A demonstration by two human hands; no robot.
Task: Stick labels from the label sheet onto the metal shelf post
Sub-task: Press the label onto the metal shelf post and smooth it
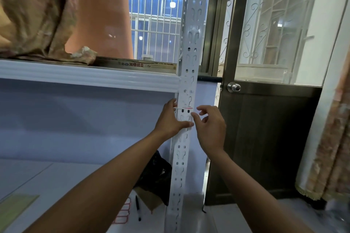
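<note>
Barred windows and a brown door with a round knob (233, 87) stand behind the white metal shelf post (190, 47), which rises upright through the head view. Left hand (169, 120) reaches the post from its left edge, thumb laid straight across the front just below a red-edged label (186, 114) – grip apart. Right hand (211, 128) sits at the post's right edge, fingers loosely curled, holding nothing. Label sheet (123, 213) and a pen (138, 208) lie low down – left of the post's foot.
</note>
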